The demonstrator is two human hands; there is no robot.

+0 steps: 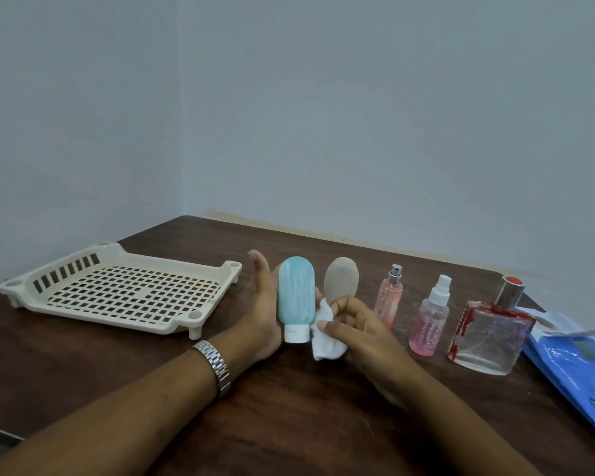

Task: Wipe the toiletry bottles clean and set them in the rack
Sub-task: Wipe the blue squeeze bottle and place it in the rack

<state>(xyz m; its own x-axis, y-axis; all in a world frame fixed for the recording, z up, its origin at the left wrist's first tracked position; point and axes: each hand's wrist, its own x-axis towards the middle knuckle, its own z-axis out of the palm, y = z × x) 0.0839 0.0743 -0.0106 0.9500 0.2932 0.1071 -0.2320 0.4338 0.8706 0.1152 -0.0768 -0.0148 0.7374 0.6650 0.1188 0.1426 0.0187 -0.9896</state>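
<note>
My left hand [260, 304] holds a light blue squeeze bottle [296, 293] upright, its white cap down, with fingers wrapped behind it. My right hand [358, 324] pinches a crumpled white cloth [325, 341] against the bottle's lower right side. Just behind my right hand a beige squeeze bottle [341, 280] stands on the table. To the left sits the cream plastic rack [93, 312], with nothing in it.
Right of my hands stand a slim pink spray bottle [389, 297], a pink spray bottle with a white nozzle [428, 321] and a square glass perfume bottle [488, 334]. A blue packet [577, 369] lies at the dark wooden table's [289, 407] right edge.
</note>
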